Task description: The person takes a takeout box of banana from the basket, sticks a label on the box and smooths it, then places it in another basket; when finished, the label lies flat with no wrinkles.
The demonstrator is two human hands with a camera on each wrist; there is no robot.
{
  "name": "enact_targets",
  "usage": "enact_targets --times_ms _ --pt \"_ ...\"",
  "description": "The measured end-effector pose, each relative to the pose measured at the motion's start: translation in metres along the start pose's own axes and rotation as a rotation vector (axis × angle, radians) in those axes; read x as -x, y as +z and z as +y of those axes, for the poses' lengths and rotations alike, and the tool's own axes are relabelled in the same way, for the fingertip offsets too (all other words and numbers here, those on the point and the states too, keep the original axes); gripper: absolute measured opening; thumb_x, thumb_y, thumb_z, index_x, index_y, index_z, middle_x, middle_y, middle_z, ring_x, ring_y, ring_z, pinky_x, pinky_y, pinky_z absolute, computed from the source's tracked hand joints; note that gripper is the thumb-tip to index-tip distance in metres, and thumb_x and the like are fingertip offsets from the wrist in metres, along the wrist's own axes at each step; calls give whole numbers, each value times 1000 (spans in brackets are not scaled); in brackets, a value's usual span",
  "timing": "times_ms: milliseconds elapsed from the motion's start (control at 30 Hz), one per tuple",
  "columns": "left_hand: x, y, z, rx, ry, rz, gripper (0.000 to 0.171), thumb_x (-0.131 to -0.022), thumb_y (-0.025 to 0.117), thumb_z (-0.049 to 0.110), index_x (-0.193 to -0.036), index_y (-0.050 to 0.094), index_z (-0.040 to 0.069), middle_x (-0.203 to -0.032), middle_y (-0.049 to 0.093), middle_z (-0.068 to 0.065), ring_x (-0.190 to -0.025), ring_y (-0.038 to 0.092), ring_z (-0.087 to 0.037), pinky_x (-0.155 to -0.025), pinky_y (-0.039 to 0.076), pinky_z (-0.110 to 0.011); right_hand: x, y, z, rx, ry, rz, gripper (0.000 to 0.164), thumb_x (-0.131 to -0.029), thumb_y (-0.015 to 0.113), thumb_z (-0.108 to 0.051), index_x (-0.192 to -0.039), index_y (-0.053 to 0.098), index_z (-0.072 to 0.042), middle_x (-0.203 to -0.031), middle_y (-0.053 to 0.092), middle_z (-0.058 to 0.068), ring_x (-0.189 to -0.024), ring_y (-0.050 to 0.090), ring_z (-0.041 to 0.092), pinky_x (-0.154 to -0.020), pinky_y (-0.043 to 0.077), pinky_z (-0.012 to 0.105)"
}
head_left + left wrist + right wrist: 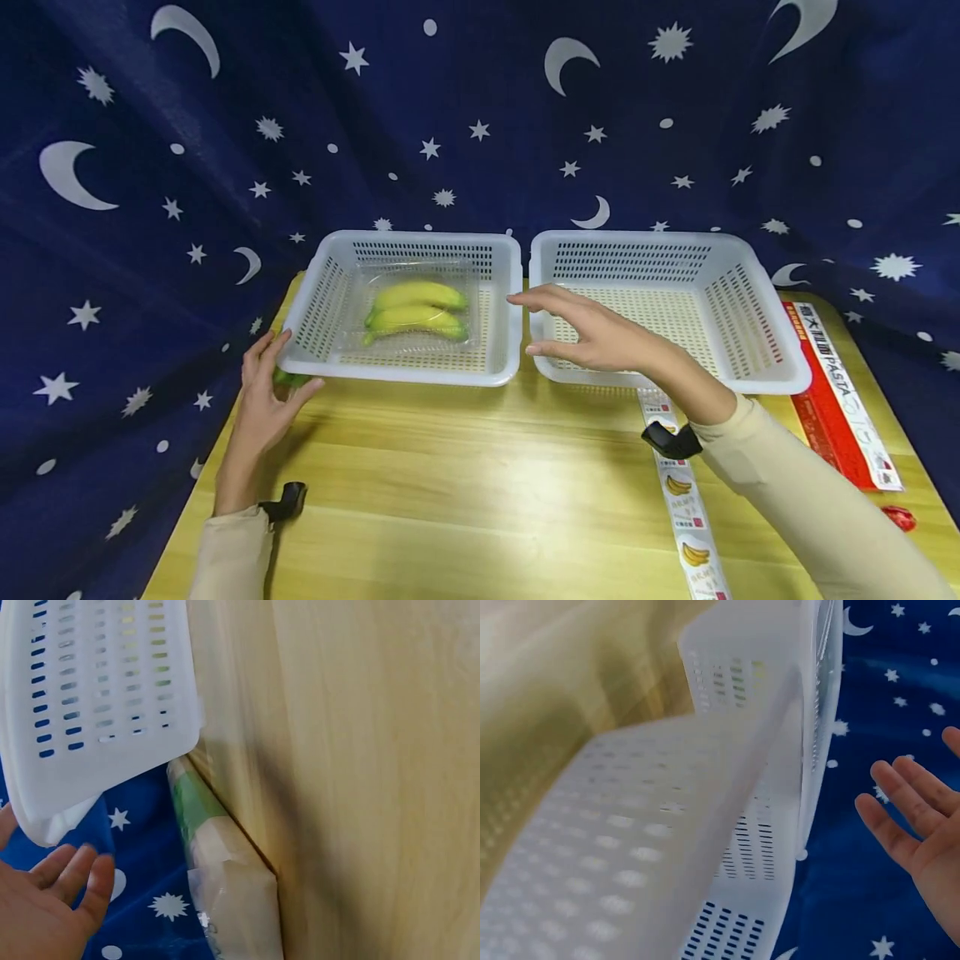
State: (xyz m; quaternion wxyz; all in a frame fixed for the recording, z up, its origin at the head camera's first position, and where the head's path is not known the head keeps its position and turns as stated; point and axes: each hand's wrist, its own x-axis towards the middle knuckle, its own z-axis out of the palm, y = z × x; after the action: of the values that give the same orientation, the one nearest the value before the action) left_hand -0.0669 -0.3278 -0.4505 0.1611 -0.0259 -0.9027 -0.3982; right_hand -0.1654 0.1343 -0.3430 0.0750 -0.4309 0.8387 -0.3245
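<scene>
A white perforated plastic basket stands on the left of the table, with a clear plastic box of yellow-green bananas inside. At its front left corner is my left hand, fingertips right at the rim, thumb spread away from the fingers. My right hand reaches over the left side of a second white basket, its fingers extended toward the left basket's right rim. In the right wrist view the fingers are spread with nothing between them. No contents show in the second basket.
A strip of banana stickers runs toward me from under the right basket. Red-and-white pasta packaging and a small red item lie at the right. A green-banded package sits by the table's left edge. A star-patterned cloth hangs behind.
</scene>
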Motion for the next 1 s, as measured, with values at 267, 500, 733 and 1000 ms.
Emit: enact_targets --times_ms 267,500,733,1000 --pt "0 3 -9 -12 -45 -24 89 -83 77 7 -156 27 18 -138 36 -21 -91 46 -25 -60 37 -18 -64 3 31 -151 26 -119 71 -89 74 -29 -149 39 -15 -149 42 5 -131 46 33 -103 44 53" --pt "-5 10 -14 11 -96 -48 82 -87 74 16 -155 27 19 -139 39 -19 -91 45 -29 -65 37 -23 -104 7 50 -180 48 -174 78 -88 74 -28 -153 32 -16 -158 30 4 -136 39 38 -107 37 61" --pt "-13 14 -12 70 -141 -55 88 -89 73 18 -158 17 23 -147 39 -22 -118 51 -34 -80 45 -19 -132 10 64 -95 26 -212 73 -89 73 -30 -150 38 -10 -155 36 8 -144 28 30 -118 26 52" --pt "-12 17 -12 196 -188 -39 89 -90 71 11 -158 15 27 -150 37 -20 -128 47 -36 -88 44 -14 -155 22 77 -88 57 -302 74 -89 72 -31 -151 36 -12 -158 33 8 -145 29 29 -119 27 49"
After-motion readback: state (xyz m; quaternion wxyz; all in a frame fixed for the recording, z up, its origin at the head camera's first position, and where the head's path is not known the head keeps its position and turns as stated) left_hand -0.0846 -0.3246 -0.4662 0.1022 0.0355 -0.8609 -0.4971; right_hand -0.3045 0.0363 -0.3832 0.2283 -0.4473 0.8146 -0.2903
